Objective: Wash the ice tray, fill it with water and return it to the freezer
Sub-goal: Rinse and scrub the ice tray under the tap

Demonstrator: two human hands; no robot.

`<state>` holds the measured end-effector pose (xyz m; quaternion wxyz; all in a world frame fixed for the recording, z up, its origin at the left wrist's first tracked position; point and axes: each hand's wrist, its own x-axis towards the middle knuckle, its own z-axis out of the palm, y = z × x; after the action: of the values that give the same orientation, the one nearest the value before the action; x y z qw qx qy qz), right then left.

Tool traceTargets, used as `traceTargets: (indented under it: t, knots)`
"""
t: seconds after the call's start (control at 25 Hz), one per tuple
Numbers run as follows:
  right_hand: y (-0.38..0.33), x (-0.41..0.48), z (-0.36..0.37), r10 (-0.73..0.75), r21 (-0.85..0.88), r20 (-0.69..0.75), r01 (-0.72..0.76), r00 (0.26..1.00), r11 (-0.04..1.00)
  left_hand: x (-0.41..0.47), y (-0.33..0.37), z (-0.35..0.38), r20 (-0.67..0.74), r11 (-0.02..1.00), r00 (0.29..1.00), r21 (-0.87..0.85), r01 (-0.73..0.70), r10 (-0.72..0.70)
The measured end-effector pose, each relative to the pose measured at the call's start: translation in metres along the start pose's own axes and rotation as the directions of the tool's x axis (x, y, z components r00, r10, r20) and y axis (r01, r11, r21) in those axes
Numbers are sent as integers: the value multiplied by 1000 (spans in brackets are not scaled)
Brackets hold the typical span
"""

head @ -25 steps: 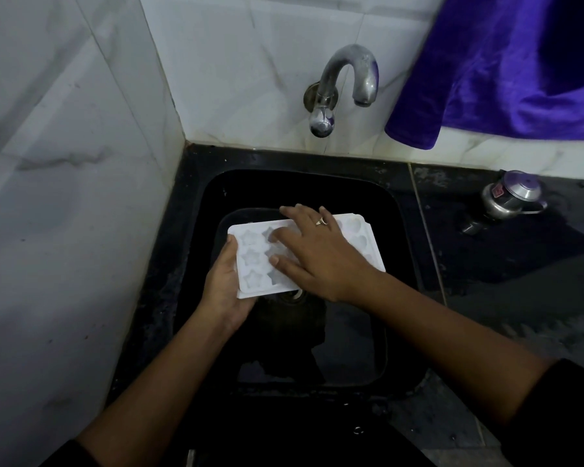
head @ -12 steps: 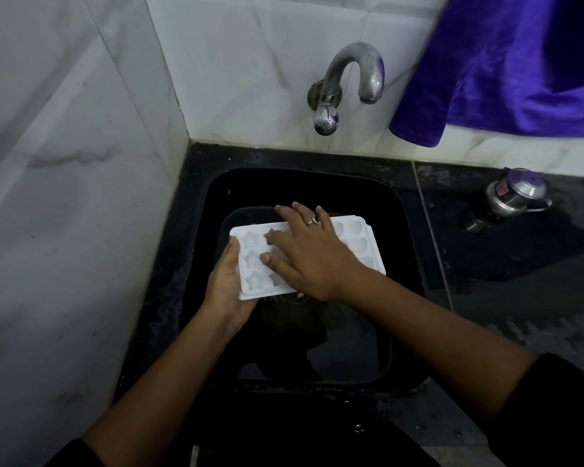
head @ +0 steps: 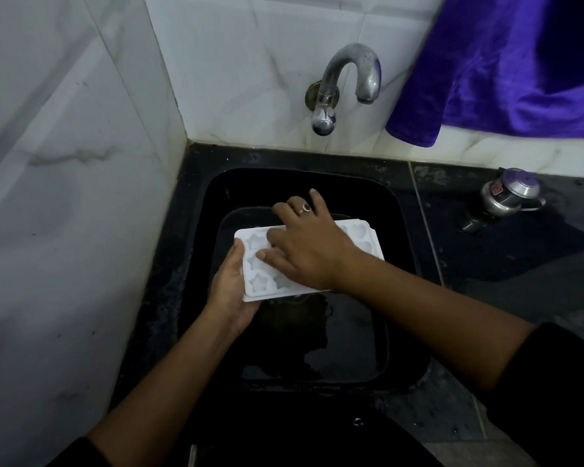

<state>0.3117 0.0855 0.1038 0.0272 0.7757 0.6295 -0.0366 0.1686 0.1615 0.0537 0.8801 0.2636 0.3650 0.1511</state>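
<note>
A white ice tray (head: 259,280) with star and heart moulds is held level over the black sink (head: 395,264). My left hand (head: 230,291) grips the tray's left end from below, thumb on its rim. My right hand (head: 309,247), with a ring on one finger, lies flat on top of the tray, fingers spread over the moulds, and hides the tray's middle. The metal tap (head: 346,84) sticks out of the wall above the sink, and no water runs from it.
White marble wall tiles close off the left and back. A purple cloth (head: 506,72) hangs at the upper right. A small metal pot with a lid (head: 506,193) stands on the dark, wet counter right of the sink.
My right hand has slid a little across the tray top, its fingers reaching further toward the far edge. The left hand keeps its grip and the tray stays in place.
</note>
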Motion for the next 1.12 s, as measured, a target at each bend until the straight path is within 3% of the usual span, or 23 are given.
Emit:
traceTargets:
  t: [0.24,0.32,0.44,0.64,0.92,1.12]
  knots:
    - [16,-19,10,-1,245,47,-11,999,969,1,1,-7,17,1000,1000,24,-20,19]
    - [7,-15,13,48,202,22,-52,999,978,-1,-3,-1,14,1000,1000,14,2,-2]
    - [6,-21,15,-10,156,25,6,1000,988,0,2,-1,3,1000,1000,-24,-12,12]
    - [-1,-24,0,29,284,-108,3,994,959,2,2,5,16,998,999,-56,34,-33]
    - [-16,-13,5,-9,120,-38,13,999,993,-1,-2,7,-26,1000,1000,12,16,-16]
    - [-8,-14,5,-22,130,-15,24,1000,991,-4,-4,3,-36,999,999,21,38,-37]
